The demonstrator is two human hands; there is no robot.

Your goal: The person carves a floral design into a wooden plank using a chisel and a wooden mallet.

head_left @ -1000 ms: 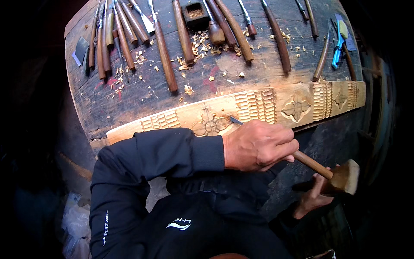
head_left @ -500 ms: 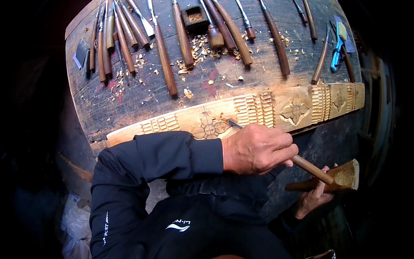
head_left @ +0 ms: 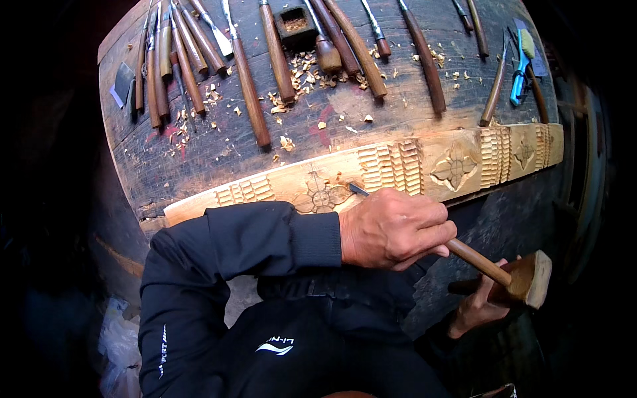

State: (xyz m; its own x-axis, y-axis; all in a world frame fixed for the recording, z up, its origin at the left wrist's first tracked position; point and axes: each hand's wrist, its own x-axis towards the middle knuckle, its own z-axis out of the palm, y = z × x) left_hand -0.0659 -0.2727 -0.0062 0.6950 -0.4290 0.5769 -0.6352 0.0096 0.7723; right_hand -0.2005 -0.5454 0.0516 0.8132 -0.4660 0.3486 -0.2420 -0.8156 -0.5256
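My left hand (head_left: 398, 229) is wrapped around the handle of a carving chisel (head_left: 479, 261). The chisel slants across the board's near edge, its blade tip on a pencilled flower outline. My right hand (head_left: 476, 309), lower and to the right, grips a wooden mallet (head_left: 533, 280). The mallet's head meets the butt of the chisel handle, or is very close to it. A long pale wooden board (head_left: 438, 144) lies along the bench's near edge, carved with rows of scale-like notches and four-petalled flowers. My left sleeve hides part of its near side.
Several wood-handled chisels (head_left: 247, 93) lie along the far side of the dark workbench (head_left: 219, 156), among wood shavings (head_left: 305, 73). A small square dark block with a hollow (head_left: 296, 25) sits between them. A blue brush (head_left: 520, 78) lies far right. Plastic bags (head_left: 119, 351) stand low at left.
The mallet head has turned and shifted slightly in my right hand, so a different face shows. My left hand and the chisel have barely moved.
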